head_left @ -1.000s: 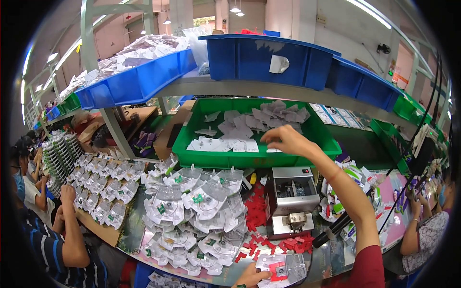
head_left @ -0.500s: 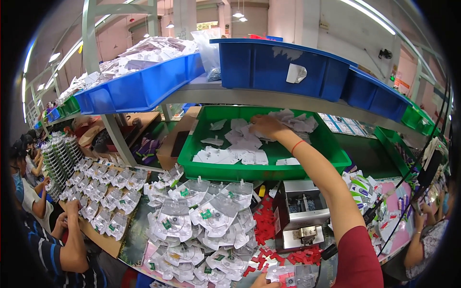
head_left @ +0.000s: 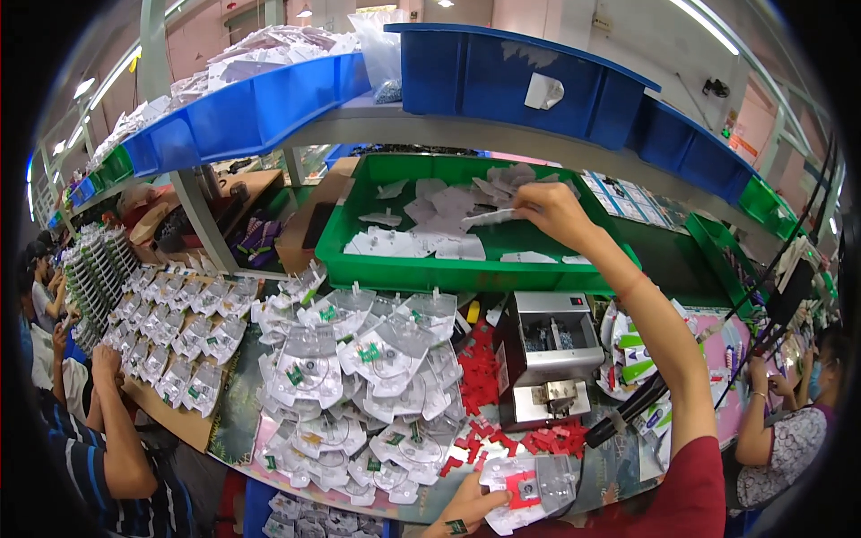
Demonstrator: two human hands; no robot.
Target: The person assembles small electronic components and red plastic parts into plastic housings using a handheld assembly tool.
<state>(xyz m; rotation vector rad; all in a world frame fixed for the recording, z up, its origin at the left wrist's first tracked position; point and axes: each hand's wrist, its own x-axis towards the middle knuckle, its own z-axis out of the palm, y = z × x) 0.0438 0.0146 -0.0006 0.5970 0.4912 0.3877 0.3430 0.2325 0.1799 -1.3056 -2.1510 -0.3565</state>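
Observation:
Low at the front, my left hand (head_left: 468,504) grips a translucent white plastic housing (head_left: 549,482) by its left edge; a red piece (head_left: 522,491) with a small grey square lies in it. My right hand (head_left: 554,213) is raised over the green tray (head_left: 466,276), pinching a thin white plastic plate (head_left: 490,218) by its right end. More white plates (head_left: 395,242) lie loose in that tray. Left of my left hand stand stacked translucent housings (head_left: 381,354) with small green circuit boards. Loose red pieces (head_left: 480,381) are scattered on the bench beside them.
A metal machine (head_left: 549,354) with a hopper of small parts stands behind my left hand. A shelf edge (head_left: 430,134) bearing blue bins (head_left: 511,81) crosses above the tray. Black cables hang at right. Co-workers sit left and right; rows of housings (head_left: 184,336) lie at left.
My right hand has drawn back rightward from the pile with a white plate in its fingers. My left hand and the housing have come further into view; the whole view has tilted down.

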